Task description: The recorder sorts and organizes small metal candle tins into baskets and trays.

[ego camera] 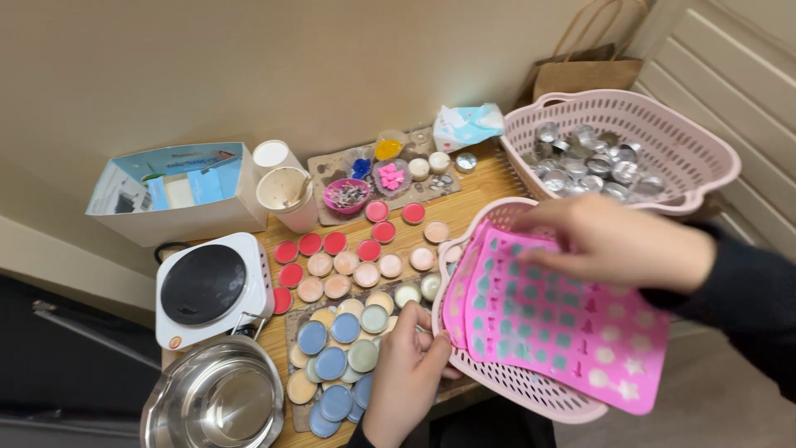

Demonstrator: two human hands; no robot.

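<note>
Both hands are gripping things: the right hand [609, 241] is pinching the pink mould [555, 323], which is hiding the basket [514, 383] floor; the left hand [406, 373] is clasping that basket's rim.

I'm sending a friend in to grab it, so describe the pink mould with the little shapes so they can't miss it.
Start at the wooden table and find the nearer of the two pink baskets, at its front right. The silicone mould lies flat across it, held by the right hand. Unlike the latticed baskets, it is a bright pink sheet with teal and cream-filled cavities, some star-shaped.

an open blue-and-white carton [170, 191] by the wall, a crumpled white-and-teal packet [467, 124], a brown paper bag [584, 73] behind.
</note>
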